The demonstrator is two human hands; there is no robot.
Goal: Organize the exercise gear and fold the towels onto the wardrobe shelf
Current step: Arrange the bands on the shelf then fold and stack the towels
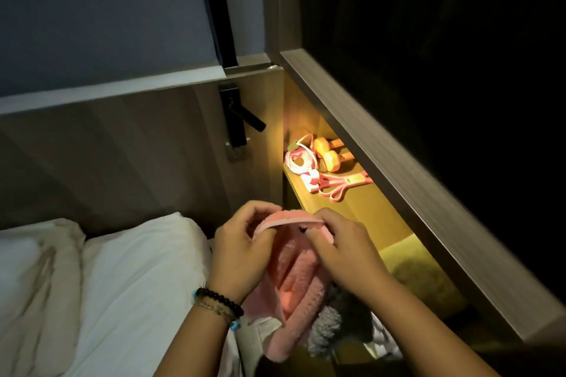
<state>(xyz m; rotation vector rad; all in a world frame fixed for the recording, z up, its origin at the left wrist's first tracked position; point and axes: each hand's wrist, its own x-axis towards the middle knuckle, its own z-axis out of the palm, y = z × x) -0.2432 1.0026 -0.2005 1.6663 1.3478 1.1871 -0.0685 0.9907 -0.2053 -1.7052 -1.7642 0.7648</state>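
Pink towel [294,278] pinched by both hands, lower end hidden

A person is holding a pink towel [294,272] in front of the lit wardrobe shelf [364,208]. The left hand [242,242] and the right hand [343,248] are both pinching the towel's top edge, and the rest of it is hanging down between the wrists. A grey towel [327,324] is lying just beside it, lower right. At the far end of the shelf, orange dumbbells [332,153], a pink jump rope [301,159] and a pink resistance band [340,185] are lying close together. White pillows [122,278] are lying on the left.
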